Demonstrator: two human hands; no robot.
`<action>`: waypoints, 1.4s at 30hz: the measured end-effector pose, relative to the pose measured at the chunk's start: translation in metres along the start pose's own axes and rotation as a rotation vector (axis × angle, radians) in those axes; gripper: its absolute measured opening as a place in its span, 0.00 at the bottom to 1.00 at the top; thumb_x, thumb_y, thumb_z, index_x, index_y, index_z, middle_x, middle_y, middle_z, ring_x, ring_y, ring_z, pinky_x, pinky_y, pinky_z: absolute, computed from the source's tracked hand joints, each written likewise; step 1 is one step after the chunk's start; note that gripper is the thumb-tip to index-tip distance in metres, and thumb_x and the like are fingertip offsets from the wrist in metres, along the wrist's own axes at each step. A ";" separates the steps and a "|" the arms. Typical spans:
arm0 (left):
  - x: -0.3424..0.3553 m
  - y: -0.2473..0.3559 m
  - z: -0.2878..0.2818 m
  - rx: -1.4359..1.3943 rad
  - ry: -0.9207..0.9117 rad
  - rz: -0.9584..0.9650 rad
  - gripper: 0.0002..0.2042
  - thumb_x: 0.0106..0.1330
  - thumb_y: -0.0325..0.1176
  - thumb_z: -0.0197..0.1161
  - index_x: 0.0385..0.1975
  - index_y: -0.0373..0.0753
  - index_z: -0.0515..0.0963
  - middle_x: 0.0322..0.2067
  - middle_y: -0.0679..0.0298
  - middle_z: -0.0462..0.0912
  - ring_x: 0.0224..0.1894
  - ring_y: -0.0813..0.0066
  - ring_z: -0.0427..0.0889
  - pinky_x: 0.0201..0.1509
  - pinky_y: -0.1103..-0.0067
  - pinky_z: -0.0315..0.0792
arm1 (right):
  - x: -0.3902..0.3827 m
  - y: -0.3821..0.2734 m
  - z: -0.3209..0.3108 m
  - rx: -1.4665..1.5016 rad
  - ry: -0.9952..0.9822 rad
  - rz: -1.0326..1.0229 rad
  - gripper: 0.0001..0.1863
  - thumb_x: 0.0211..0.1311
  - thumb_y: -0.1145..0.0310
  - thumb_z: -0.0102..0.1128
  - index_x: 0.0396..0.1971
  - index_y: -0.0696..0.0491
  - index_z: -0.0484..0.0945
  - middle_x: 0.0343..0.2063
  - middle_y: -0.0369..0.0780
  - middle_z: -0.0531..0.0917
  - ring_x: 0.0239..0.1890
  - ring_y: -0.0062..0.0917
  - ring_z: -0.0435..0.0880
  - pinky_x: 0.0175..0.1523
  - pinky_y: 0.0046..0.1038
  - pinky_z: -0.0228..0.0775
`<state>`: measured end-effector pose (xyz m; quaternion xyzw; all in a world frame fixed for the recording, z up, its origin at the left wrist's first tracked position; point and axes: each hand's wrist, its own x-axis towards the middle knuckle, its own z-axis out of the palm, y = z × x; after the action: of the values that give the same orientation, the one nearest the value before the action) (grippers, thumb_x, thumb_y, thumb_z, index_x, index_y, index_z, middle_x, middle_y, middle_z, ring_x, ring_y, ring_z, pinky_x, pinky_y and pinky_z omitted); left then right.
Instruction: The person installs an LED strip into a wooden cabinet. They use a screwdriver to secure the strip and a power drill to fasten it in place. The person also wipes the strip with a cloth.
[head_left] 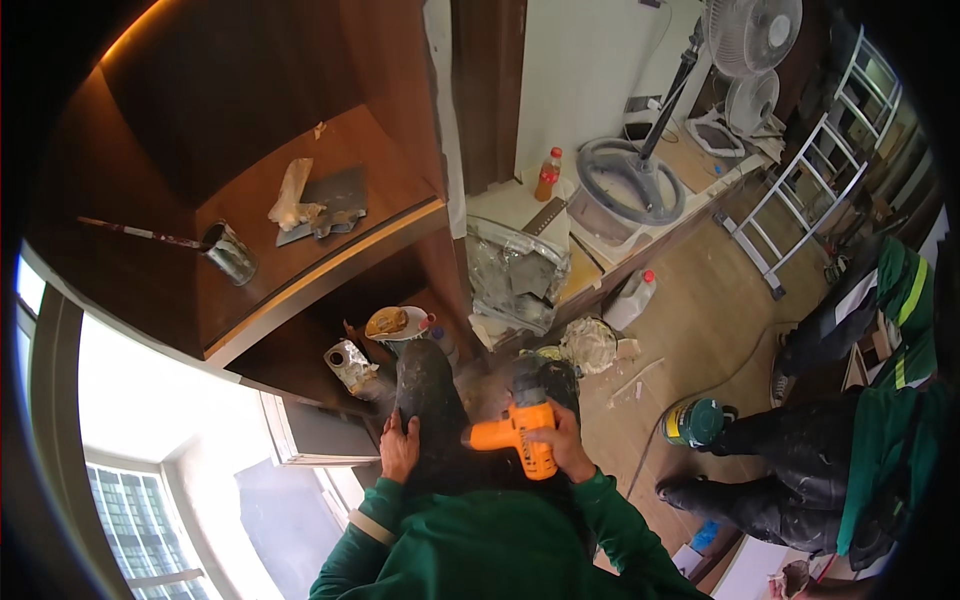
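My right hand (pixel 565 445) is wrapped round an orange pistol-shaped power tool (pixel 510 434) with a dark grey end. It is held in front of my body, over my legs, and its exact kind is not clear. My left hand (pixel 399 450) lies against my left thigh with its fingers stretched out and nothing in it. Beyond my left knee are a white bucket (pixel 398 322) with a tan lump on it and an opened, stained metal can (pixel 350 366). Dust-marked dark trousers cover both my legs.
A wooden cabinet shelf (pixel 330 262) at left bears a tin (pixel 230 255) with a brush and a scraper plate (pixel 325 200). Ahead lie a plastic-wrapped bundle (pixel 515 275) and a white jug (pixel 632 300). At right are a fan (pixel 640 180), a ladder (pixel 810 180), a green bucket (pixel 693 422) and other people.
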<state>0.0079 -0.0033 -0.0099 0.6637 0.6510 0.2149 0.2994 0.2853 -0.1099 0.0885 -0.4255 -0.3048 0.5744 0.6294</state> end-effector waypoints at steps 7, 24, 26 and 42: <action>-0.028 0.016 -0.041 0.223 -0.098 0.124 0.16 0.53 0.33 0.58 0.39 0.33 0.80 0.43 0.42 0.79 0.43 0.44 0.81 0.46 0.59 0.76 | 0.039 -0.046 -0.032 -0.219 0.221 -0.008 0.20 0.49 0.75 0.60 0.45 0.62 0.76 0.35 0.42 0.83 0.32 0.27 0.83 0.38 0.27 0.77; -0.053 -0.075 -0.015 -0.470 -0.092 -0.020 0.16 0.69 0.35 0.54 0.50 0.32 0.78 0.39 0.54 0.85 0.41 0.63 0.81 0.49 0.68 0.73 | 0.233 -0.093 -0.055 -1.528 0.301 0.053 0.27 0.41 0.50 0.69 0.33 0.60 0.80 0.31 0.48 0.85 0.35 0.43 0.85 0.42 0.40 0.76; -0.056 -0.063 -0.018 -0.404 -0.044 -0.056 0.15 0.68 0.33 0.55 0.49 0.32 0.79 0.39 0.53 0.86 0.41 0.64 0.81 0.49 0.68 0.73 | 0.256 -0.092 -0.045 -1.654 0.231 0.083 0.27 0.42 0.49 0.68 0.33 0.59 0.81 0.32 0.48 0.85 0.36 0.42 0.85 0.42 0.39 0.76; -0.043 -0.105 0.019 -0.475 0.017 -0.130 0.15 0.60 0.36 0.60 0.38 0.30 0.82 0.30 0.47 0.84 0.32 0.63 0.81 0.38 0.66 0.73 | 0.340 -0.009 -0.029 -1.974 0.177 0.017 0.22 0.48 0.50 0.60 0.33 0.54 0.82 0.34 0.43 0.85 0.39 0.37 0.86 0.39 0.39 0.76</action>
<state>-0.0587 -0.0516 -0.0906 0.5295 0.6260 0.3478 0.4548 0.3670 0.2191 0.0476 -0.8026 -0.5955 0.0334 0.0091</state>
